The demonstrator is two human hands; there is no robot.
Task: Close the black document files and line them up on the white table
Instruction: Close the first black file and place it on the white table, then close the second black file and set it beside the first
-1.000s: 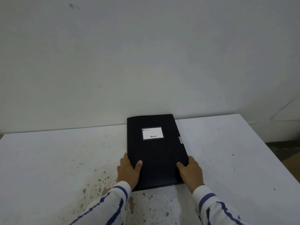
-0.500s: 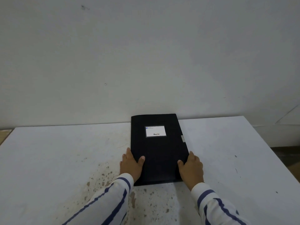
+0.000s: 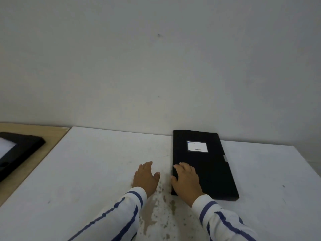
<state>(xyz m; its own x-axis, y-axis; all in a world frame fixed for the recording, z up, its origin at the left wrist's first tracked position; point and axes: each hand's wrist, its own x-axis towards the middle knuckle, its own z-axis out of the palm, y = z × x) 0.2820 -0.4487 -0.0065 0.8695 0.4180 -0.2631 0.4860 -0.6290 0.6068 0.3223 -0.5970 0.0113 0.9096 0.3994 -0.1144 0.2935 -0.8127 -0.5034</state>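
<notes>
A closed black document file with a white label lies flat on the white table, its far end against the wall. My right hand rests palm down on the file's near left corner, fingers spread. My left hand hovers or rests over the bare table just left of the file, fingers apart, holding nothing. A second black file lies open on a wooden surface at the far left, showing a white page.
The wooden surface adjoins the white table's left edge. A grey wall rises directly behind both. The table has worn, speckled patches near my sleeves.
My view has swung left, bringing the open file into sight. Both hands left the file's near corners: the left is off it on the table, the right now lies on its left corner.
</notes>
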